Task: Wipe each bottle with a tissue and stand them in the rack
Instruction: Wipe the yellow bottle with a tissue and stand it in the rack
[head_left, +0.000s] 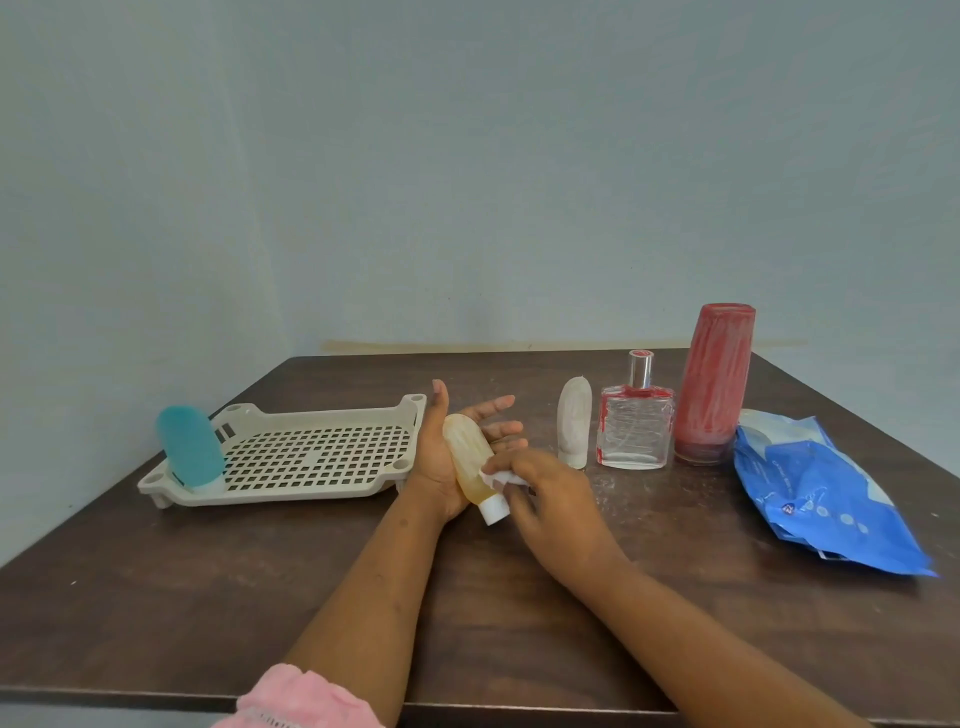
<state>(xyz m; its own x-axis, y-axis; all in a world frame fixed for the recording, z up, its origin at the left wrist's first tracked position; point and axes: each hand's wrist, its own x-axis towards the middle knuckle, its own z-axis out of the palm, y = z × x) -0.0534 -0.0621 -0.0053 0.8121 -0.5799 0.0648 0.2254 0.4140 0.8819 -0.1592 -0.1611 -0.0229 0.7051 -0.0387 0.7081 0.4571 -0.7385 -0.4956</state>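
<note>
Head view: amber bottle (470, 465) lay across left hand (441, 457), palm open, fingers straight, thumb up. Right hand (550, 499) pinched tissue (496, 477) against bottle's lower side. Long axis ran away from person; white cap (493, 508) pointed near-right. Rack (311, 457) sat just left, left hand nearer; teal bottle (189, 449) stood there.

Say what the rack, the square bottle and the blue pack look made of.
Rack: moulded plastic, matte cream, with a grid of holes. Square bottle: likely glass, clear and glossy. Blue pack: thin plastic film, shiny and crinkled.
</note>
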